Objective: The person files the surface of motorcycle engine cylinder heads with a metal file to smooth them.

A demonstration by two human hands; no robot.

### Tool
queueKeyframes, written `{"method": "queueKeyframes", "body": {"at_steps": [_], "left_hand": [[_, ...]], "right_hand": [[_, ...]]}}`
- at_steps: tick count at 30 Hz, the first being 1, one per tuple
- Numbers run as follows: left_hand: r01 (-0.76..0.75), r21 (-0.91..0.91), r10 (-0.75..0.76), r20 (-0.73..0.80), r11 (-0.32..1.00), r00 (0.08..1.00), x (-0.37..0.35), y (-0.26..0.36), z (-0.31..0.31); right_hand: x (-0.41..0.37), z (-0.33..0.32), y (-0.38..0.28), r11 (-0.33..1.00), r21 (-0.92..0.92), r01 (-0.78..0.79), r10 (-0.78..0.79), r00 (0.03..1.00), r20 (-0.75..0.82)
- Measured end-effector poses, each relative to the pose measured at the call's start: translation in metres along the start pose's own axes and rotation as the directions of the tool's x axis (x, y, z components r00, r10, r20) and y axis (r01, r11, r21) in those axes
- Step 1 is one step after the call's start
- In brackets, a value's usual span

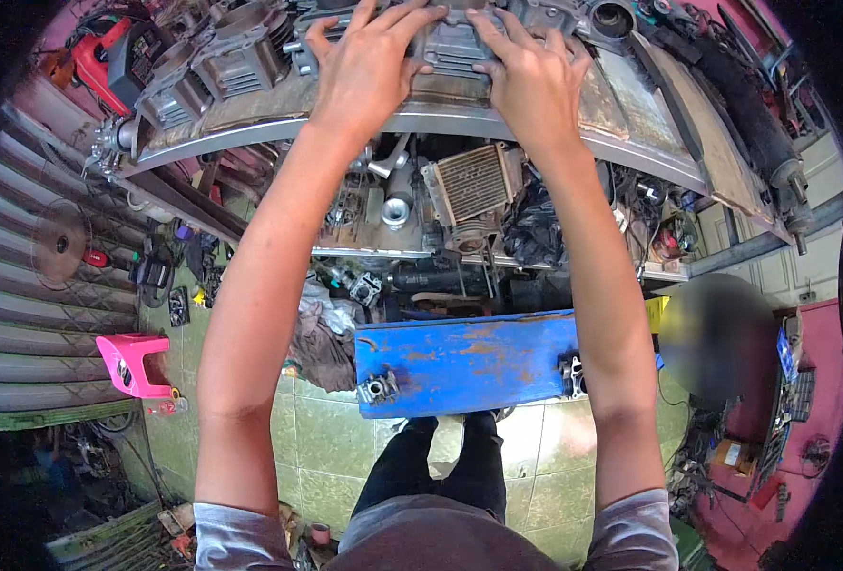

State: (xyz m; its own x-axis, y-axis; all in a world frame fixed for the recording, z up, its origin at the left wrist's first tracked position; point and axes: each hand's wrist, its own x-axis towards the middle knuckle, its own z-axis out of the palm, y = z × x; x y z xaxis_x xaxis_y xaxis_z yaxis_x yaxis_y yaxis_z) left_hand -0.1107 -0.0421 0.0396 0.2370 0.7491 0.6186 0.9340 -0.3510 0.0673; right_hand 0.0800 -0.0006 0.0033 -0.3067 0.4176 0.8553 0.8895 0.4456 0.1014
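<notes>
Both my arms reach forward to the metal workbench (250, 121). Between the hands sits a grey finned engine cylinder block (456, 59), its upper part cut off by the top of the view. My left hand (369, 71) grips its left side, fingers on top and thumb against the fins. On the opposite side my right hand (536, 86) holds it the same way. More finned cylinder blocks (236, 71) stand in a row to the left on the bench. A round metal engine part (612, 19) lies right of my right hand.
Under the bench, a shelf carries a small radiator (469, 186) and other parts. A blue box-like bench (464, 366) with carburetor-like parts (379, 386) stands before my legs. A pink plastic stool (134, 364) is at left. A dark shock-absorber-like tube (759, 124) lies at right.
</notes>
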Motion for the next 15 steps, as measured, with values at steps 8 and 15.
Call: {"method": "queueKeyframes", "body": {"at_steps": [8,15], "left_hand": [[0.052,0.063,-0.054,0.040,0.997,0.998,0.004,0.002,0.003],[0.112,0.195,-0.153,0.207,0.974,0.966,0.021,0.024,-0.022]], "right_hand": [[0.015,-0.028,-0.013,0.987,0.036,-0.155,0.132,0.922,0.364],[0.027,-0.045,-0.007,0.996,0.018,-0.086,0.066,0.861,0.504]]}}
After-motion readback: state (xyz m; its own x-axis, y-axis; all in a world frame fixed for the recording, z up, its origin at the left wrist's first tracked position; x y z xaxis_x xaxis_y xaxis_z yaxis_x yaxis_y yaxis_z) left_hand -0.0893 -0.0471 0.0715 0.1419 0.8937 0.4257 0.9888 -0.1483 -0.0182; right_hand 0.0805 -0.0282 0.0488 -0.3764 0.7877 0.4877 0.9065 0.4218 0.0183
